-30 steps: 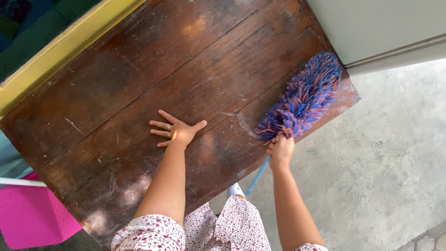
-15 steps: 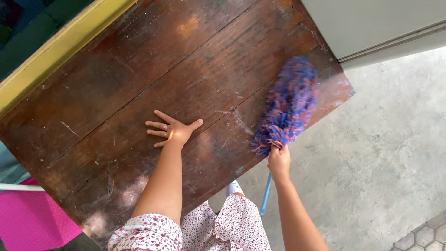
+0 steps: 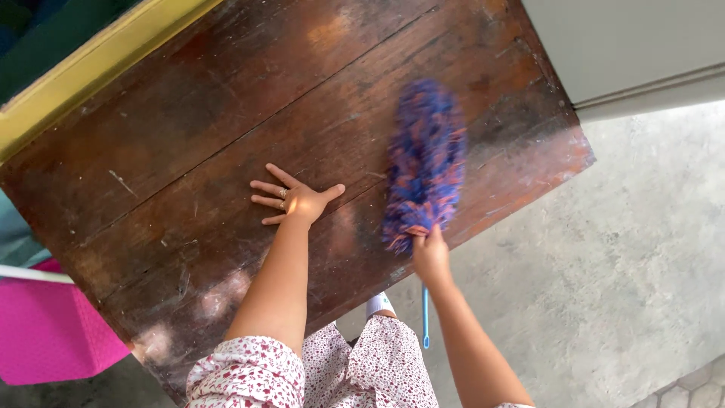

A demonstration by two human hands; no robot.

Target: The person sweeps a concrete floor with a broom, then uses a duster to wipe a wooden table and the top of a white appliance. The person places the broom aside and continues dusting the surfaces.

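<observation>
Scratched dark wooden table: the right hand grips a blue-and-orange duster, its fluffy head pointing away across the boards, while the left hand lies flat, fingers spread, just beside.

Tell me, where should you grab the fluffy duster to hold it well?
Probably by its thin blue handle, coming from the near table edge. The fluffy purple head is soft and lies on the wooden table, while the handle sticks out stiff past the edge. The right hand holds it just under the head; the left hand rests flat on the table.
</observation>
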